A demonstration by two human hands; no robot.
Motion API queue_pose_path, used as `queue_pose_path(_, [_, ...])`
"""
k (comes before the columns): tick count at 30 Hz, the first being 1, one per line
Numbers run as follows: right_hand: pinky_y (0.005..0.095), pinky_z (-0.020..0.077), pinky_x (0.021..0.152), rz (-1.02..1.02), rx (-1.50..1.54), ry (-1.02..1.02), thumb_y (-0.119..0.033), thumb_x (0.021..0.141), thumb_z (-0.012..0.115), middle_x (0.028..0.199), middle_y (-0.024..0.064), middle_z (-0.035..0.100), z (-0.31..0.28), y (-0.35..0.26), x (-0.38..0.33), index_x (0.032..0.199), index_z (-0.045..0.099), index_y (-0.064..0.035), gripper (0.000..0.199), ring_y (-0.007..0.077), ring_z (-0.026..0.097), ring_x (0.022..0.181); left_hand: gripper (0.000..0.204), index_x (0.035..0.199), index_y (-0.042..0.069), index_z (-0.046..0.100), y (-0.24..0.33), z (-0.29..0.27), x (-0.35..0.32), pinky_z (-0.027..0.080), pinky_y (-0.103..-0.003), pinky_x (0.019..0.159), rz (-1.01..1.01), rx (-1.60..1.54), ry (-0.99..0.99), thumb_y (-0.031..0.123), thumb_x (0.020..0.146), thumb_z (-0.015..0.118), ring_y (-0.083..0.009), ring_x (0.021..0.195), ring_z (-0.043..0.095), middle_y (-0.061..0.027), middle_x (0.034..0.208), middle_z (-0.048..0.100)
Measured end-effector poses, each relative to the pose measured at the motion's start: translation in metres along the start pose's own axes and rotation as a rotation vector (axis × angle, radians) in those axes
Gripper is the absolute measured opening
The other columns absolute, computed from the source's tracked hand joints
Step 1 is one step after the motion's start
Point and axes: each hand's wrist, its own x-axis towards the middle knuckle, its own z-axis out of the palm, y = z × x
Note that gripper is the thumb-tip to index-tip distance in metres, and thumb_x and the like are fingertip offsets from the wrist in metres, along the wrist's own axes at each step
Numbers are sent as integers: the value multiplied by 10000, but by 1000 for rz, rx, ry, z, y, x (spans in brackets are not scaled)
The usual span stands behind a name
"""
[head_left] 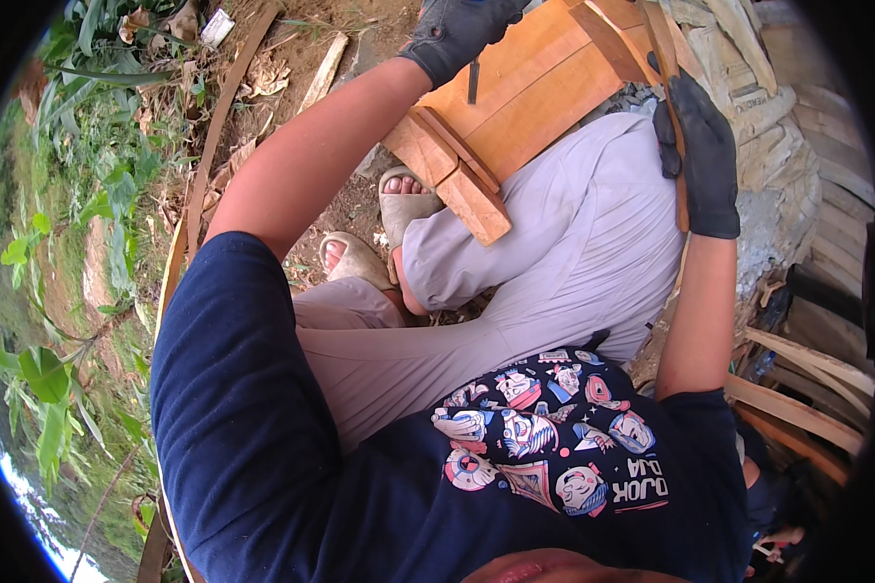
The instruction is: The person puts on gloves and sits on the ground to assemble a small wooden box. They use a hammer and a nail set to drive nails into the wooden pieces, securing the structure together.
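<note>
My left hand [462, 37], in a dark grey glove, is at the upper edge above a broad orange-brown wooden panel [530, 92]. Its fingers look closed, but the frame cuts off whatever they hold; a bit of blue and orange shows there. A short dark metal piece [473, 83] stands out against the panel just below this hand. My right hand [702, 146], also gloved, grips a long thin wooden strip [679, 117] along the panel's right side, thumb on one face and fingers on the other. Wooden blocks [465, 185] join the panel's near left end, beside my knee.
Pale sacks [763, 126] and grey rubble [763, 228] lie to the right. Loose wooden slats [797, 408] are at the lower right, near part of another person [778, 539]. Leafy plants [58, 379] fill the left, past a long wooden edge [219, 136]. My sandalled feet [355, 257] rest on soil.
</note>
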Motion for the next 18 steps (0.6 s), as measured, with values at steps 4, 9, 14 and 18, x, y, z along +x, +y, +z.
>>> queue_pose_path(4, [234,320,471,5,-5,3,-355,1089,655,753,-8,577,-3,2,1,1401,665,-13,463,45,449,546,537,795,102,736,16,-3,-13,507,-352,624,2,98,-10,613,958,721,-147,638,635,-20,692,684])
queue_pose_path(9, [231,324,478,-18,0,-31,-329,1090,644,758,-9,574,-6,4,2,1431,643,2,474,45,450,558,547,813,90,748,15,-3,-17,516,-352,645,74,105,-48,615,967,715,-150,656,639,-18,703,687])
queue_pose_path(14, [227,329,490,-10,20,-31,-316,1093,638,757,-12,567,-6,3,1,1436,640,2,468,45,444,567,538,872,77,760,5,-4,-21,534,-352,666,85,54,-98,603,976,716,-141,699,647,-30,753,712])
queue_pose_path(18, [229,320,490,15,15,27,-318,1093,640,746,-25,562,1,3,-1,1410,670,-17,439,41,438,565,512,945,53,770,22,-19,-42,559,-364,703,49,229,-147,561,986,720,-166,721,653,-44,792,722])
